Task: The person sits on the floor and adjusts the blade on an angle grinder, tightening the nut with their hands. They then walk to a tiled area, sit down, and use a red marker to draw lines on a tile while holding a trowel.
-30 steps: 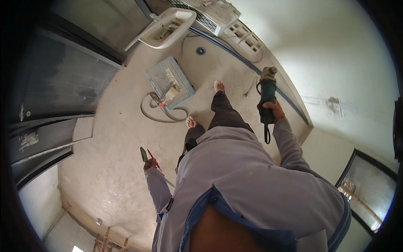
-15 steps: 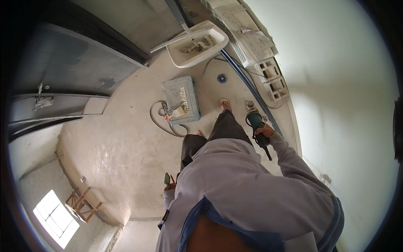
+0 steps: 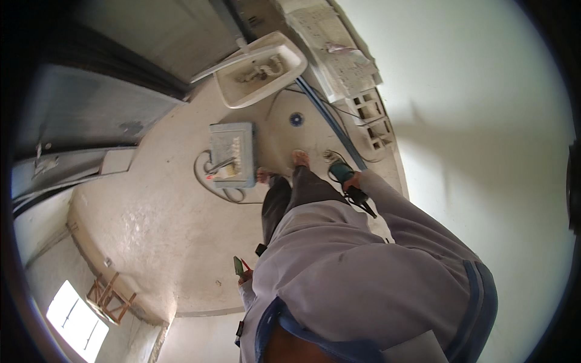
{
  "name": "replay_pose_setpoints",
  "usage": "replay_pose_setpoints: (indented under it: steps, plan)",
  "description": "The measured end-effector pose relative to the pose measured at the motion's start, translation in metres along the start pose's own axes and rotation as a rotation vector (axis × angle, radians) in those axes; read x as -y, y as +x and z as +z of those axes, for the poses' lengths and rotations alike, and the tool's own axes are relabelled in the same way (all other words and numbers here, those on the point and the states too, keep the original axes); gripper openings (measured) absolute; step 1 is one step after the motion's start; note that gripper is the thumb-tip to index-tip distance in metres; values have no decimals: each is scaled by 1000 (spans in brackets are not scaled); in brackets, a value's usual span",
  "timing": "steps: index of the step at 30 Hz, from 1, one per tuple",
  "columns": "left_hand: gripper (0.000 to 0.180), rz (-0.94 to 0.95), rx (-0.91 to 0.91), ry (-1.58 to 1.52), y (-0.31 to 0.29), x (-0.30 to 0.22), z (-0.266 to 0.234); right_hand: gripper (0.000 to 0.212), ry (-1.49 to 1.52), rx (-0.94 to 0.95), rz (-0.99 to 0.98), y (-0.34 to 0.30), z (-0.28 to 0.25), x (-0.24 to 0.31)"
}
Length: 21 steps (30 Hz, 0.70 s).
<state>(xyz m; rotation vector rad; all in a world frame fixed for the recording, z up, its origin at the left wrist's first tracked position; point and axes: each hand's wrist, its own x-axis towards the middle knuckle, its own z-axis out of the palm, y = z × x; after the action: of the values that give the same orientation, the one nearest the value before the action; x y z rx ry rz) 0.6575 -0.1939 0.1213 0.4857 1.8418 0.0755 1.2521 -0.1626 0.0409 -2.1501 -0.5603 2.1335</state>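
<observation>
My right hand point(image 3: 354, 181) is wrapped round the body of a teal and black angle grinder point(image 3: 342, 173), held low beside my right leg. The grinder's head end points away from me, and its dark cord hangs back toward me. Low at my left side, my left hand point(image 3: 245, 277) is closed on a flat green object point(image 3: 238, 265) whose kind I cannot make out. A thin red stick point(image 3: 246, 264), like a pencil, juts out beside it. My sleeve and body hide part of that hand.
A teal tool case point(image 3: 245, 172) lies ahead, carrying a brush point(image 3: 227, 171) and other tools, with a strap point(image 3: 201, 175) beside it. Beyond are a blue disc point(image 3: 296, 119), a washbasin point(image 3: 227, 100), blue bars point(image 3: 339, 131) and hollow blocks point(image 3: 370, 115) along the right wall.
My left foot has come forward, beside the tool case. The floor things now appear further left in view. Both hands keep hold of their things.
</observation>
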Motion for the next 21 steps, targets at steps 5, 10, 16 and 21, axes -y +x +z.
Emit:
replay_pose_setpoints:
  steps: [5,10,16,21]
  plan:
    - [24,3,17,-47,-14,-16,13,72,-76,45,-45,10,-2,31]
    - [24,16,46,-152,-40,-25,15,72,-146,101,-106,22,-4,54]
    - [23,32,79,-378,-79,-29,15,81,-254,295,-359,-35,-1,102]
    - [26,23,253,-372,-61,-32,-6,94,69,681,-351,-73,41,123]
